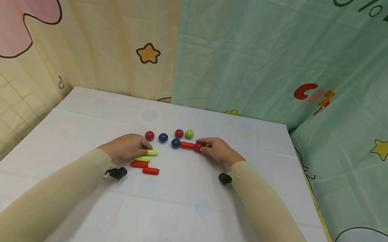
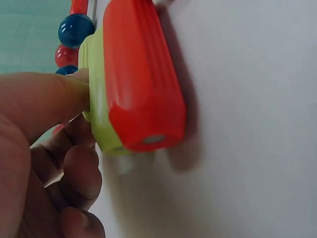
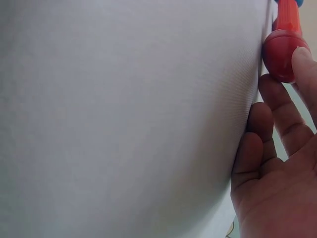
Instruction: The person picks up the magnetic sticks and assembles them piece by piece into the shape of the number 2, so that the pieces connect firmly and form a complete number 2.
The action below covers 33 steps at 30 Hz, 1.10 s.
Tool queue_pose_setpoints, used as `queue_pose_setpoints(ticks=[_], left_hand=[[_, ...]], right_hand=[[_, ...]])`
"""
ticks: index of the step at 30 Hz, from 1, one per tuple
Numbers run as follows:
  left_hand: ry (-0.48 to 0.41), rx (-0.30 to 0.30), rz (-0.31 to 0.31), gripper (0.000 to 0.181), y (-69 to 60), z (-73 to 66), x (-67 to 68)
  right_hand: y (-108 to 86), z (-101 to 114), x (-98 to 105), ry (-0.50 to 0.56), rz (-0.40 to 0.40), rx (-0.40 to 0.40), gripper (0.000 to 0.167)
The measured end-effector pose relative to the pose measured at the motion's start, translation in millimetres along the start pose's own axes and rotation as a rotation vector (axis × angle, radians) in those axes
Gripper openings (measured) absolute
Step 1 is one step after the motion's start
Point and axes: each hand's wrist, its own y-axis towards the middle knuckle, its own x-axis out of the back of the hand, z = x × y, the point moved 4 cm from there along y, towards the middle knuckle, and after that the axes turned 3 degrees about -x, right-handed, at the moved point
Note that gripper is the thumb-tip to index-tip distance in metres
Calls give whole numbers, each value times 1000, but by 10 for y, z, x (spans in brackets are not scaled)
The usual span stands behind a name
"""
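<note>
My left hand (image 1: 128,146) pinches a yellow-green rod (image 1: 152,152) between thumb and fingers, beside a second yellow-green rod (image 1: 142,158). In the left wrist view the thumb presses on the yellow-green side, and a red rod (image 2: 141,79) with a metal disc in its end lies closest to the camera. My right hand (image 1: 217,149) holds a red ball (image 1: 197,147) with thumb and fingers. That ball joins a red rod (image 1: 187,145), whose other end meets a blue ball (image 1: 175,143). In the right wrist view the thumb lies on the red ball (image 3: 282,54).
Behind the joined piece sit a red ball (image 1: 179,133) and a green ball (image 1: 189,134). Another red ball (image 1: 149,135) and a blue ball (image 1: 163,138) lie to their left. Two red rods (image 1: 150,170) are nearer me on the white table (image 1: 175,222). Printed curtains hang behind.
</note>
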Motion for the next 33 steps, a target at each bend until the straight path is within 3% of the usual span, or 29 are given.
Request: queue_pose_setpoints(ticks=[8, 16, 27, 33], left_hand=[[1, 20, 10, 30, 89, -77, -43], [-4, 39, -47, 29, 120, -233, -104], [-96, 124, -154, 31, 249, -858, -381], [-180, 168, -205, 33, 358, -1084, -532]], right_hand=[[-5, 8, 24, 13, 16, -16, 42], [28, 2, 21, 9, 20, -12, 42], [35, -20, 10, -6, 34, -36, 43], [38, -12, 17, -2, 32, -31, 43]])
